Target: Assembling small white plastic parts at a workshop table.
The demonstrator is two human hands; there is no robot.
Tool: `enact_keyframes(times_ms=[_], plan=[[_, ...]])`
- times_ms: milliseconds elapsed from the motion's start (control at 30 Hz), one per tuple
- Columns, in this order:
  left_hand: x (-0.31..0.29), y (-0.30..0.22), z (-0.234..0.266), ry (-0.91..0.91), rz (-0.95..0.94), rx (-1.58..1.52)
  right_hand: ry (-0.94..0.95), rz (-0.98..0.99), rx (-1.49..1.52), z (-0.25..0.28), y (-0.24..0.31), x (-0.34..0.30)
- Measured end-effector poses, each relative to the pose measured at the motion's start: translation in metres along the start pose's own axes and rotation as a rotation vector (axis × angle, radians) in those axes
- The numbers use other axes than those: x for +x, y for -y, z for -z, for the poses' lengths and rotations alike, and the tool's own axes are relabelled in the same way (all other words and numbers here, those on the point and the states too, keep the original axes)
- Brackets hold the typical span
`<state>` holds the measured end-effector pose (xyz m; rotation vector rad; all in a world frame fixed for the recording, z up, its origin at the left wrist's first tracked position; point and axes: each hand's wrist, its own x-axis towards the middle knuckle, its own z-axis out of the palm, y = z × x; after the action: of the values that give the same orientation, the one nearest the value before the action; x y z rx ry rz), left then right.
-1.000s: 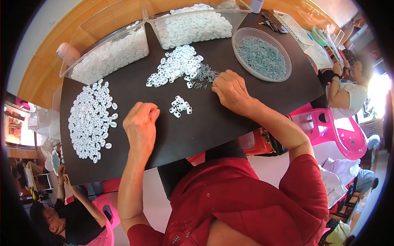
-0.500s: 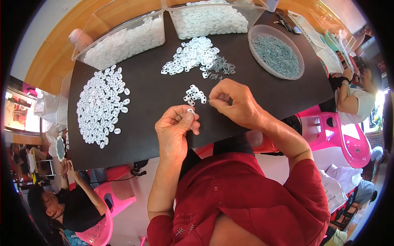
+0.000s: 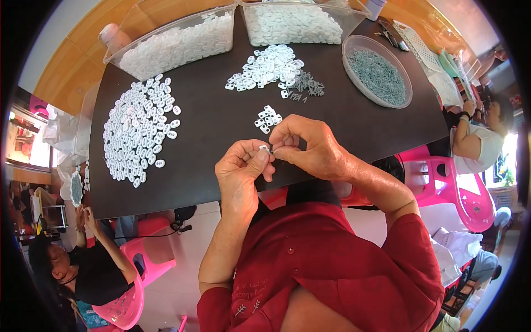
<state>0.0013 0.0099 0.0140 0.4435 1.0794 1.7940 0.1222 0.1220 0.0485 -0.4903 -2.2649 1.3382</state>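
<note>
My left hand (image 3: 239, 170) is closed, pinching a small white plastic piece (image 3: 264, 148) between thumb and fingertips above the table's near edge. From the right, my right hand (image 3: 316, 148) meets it, thumb and forefinger closed on a tiny dark pin (image 3: 271, 149) at the piece's side. Just beyond lies a small cluster of white pieces with holes (image 3: 267, 118). Farther back is a bigger heap of the same white pieces (image 3: 271, 65), with loose grey pins (image 3: 307, 84) beside it. A wide spread of white oval pieces with dark marks (image 3: 133, 130) covers the table's left part.
Two clear bins, left (image 3: 177, 47) and right (image 3: 296, 25), stand at the back full of white pieces. A round clear tub (image 3: 406, 91) holds many grey pins. Pliers-like tools (image 3: 391, 36) lie behind it. People sit at left (image 3: 99, 271) and right (image 3: 478, 133) on pink chairs.
My right hand has moved left and closer, bringing the pin up against the white piece in my left hand. The view has shifted slightly.
</note>
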Motion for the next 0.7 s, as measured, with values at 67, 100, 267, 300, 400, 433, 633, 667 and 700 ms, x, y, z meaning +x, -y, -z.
enact_keyframes(times_ms=[67,100,267,300,400,433,633,667,700], plan=[[-0.0007,0.0001,0.0006,0.021,-0.017,0.012,-0.005,0.005,-0.001,-0.0016,0.0002,0.0006],[-0.0011,0.0005,0.0015,0.021,-0.017,0.011,-0.012,0.010,0.000,-0.0023,0.0000,0.0008],[-0.0031,0.0011,0.0042,0.033,-0.035,0.050,-0.006,0.020,-0.020,-0.0034,0.0017,0.0015],[-0.0033,0.0015,0.0043,0.031,-0.034,0.050,-0.005,0.013,-0.015,-0.0034,0.0024,0.0013],[-0.0029,0.0032,0.0036,0.032,-0.057,0.063,0.003,0.028,-0.028,-0.0044,-0.0002,0.0022],[-0.0031,0.0033,0.0030,0.018,-0.057,0.070,0.005,0.027,-0.027,-0.0043,-0.0005,0.0025],[-0.0070,0.0066,0.0003,-0.011,-0.100,0.152,0.025,-0.042,0.031,-0.0035,-0.0014,0.0003],[-0.0073,0.0071,-0.0003,-0.018,-0.110,0.164,0.037,-0.099,0.074,-0.0030,-0.0009,-0.0001],[-0.0079,0.0081,-0.0007,-0.018,-0.111,0.163,0.049,-0.156,0.118,-0.0029,-0.0005,-0.0003]])
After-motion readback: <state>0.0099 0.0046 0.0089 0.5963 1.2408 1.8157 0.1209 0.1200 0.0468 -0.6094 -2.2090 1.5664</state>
